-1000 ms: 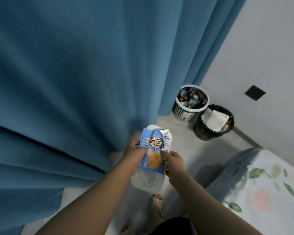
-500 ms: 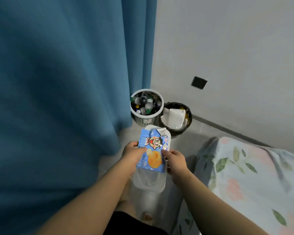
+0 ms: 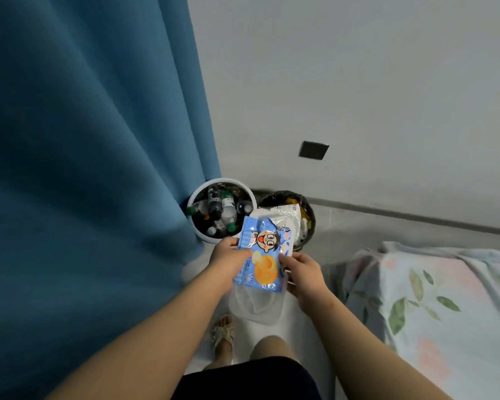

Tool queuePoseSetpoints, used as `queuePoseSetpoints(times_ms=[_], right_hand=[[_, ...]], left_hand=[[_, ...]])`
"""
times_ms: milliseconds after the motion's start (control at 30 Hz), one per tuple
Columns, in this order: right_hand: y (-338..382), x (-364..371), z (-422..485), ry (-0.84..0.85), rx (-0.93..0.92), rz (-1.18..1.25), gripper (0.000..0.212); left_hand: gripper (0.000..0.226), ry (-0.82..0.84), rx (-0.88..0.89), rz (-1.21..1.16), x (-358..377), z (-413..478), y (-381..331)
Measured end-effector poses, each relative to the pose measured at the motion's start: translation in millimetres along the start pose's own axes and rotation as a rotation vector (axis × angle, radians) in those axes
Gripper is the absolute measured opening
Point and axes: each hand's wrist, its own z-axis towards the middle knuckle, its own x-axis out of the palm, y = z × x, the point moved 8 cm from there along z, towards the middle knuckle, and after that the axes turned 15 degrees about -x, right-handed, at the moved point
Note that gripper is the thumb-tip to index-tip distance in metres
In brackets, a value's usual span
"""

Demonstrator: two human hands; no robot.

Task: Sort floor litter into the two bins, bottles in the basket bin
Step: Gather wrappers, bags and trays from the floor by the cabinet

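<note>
Head view: a person stands over two floor bins in a room corner, both hands gripping litter. The left hand and right hand grasp opposite edges of a blue snack wrapper laid on a clear plastic container, held just in front of the white basket bin. That bin holds bottles. Touching its right side is a black bin with pale packaging inside. A blue curtain hangs against the basket bin's left side; a floral bed cover lies well to its right.
</note>
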Motion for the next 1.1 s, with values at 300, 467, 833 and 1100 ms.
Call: queuePoseSetpoints(times_ms=[300,467,833,1100], right_hand=[[16,-26,110,-0.005,0.091,-0.013,0.006],[28,-49,200,0.045,0.118,-0.162,0.013],[22,-49,332,0.103,-0.172,-0.914,0.014],[-28,18,392,0.216,-0.695,-1.471,0.010]], left_hand=[[0.015,-0.004,-0.061,0.108,59,73,-64],[0.025,0.001,-0.150,0.087,95,134,-85],[0.007,-0.127,-0.283,0.190,106,270,-63],[0.012,-0.044,-0.257,0.202,128,352,-20]])
